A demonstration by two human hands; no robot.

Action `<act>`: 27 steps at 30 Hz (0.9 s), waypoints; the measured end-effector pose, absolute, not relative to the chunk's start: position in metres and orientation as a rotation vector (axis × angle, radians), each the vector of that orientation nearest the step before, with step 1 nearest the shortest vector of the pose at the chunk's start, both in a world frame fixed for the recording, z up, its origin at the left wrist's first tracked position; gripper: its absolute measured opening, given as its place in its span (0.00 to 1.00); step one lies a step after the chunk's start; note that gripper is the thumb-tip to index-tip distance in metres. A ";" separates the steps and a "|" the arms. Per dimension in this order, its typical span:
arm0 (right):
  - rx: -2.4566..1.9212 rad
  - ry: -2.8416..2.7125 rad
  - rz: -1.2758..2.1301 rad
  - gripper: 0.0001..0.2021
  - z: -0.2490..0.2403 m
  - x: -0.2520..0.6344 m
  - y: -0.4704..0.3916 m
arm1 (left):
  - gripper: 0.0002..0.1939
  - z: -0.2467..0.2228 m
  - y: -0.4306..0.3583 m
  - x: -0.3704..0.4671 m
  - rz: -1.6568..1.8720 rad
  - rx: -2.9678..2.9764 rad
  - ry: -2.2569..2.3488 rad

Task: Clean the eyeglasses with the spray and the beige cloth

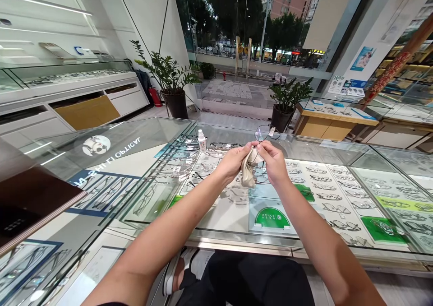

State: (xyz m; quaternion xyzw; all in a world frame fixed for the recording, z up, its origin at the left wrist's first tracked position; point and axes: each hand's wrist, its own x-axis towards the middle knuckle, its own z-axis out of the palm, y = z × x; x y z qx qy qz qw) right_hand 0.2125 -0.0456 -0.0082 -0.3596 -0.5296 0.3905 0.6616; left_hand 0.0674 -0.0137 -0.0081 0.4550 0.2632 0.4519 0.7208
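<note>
Both hands meet above the glass display counter. My left hand (234, 162) is closed on a beige cloth (248, 174), which hangs down between the hands. My right hand (273, 162) pinches a pair of thin-framed glasses (262, 134) at the cloth's upper edge; one round lens stands above the fingers and a small white tag shows on it. Part of the frame is hidden by the fingers and cloth. A small white bottle (202, 141) stands upright on the glass to the left of my left hand.
Rows of glasses (329, 197) lie inside the glass counter (237, 237). A dark brown panel (30, 197) juts in at the left. Beyond the counter are two potted plants (176, 103) and a wooden display table (334, 118).
</note>
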 end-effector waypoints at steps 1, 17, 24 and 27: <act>-0.809 -1.187 0.883 0.10 -0.009 0.213 -0.045 | 0.34 -0.007 -0.013 0.068 0.985 0.972 0.560; -0.743 -0.903 1.200 0.14 -0.005 0.222 -0.039 | 0.30 -0.003 -0.011 0.061 0.917 1.010 0.568; -0.724 -0.854 1.176 0.14 -0.003 0.228 -0.036 | 0.31 0.002 -0.015 0.061 0.992 1.032 0.603; -0.722 -0.850 1.192 0.14 -0.003 0.228 -0.036 | 0.31 0.002 -0.013 0.061 1.011 1.025 0.612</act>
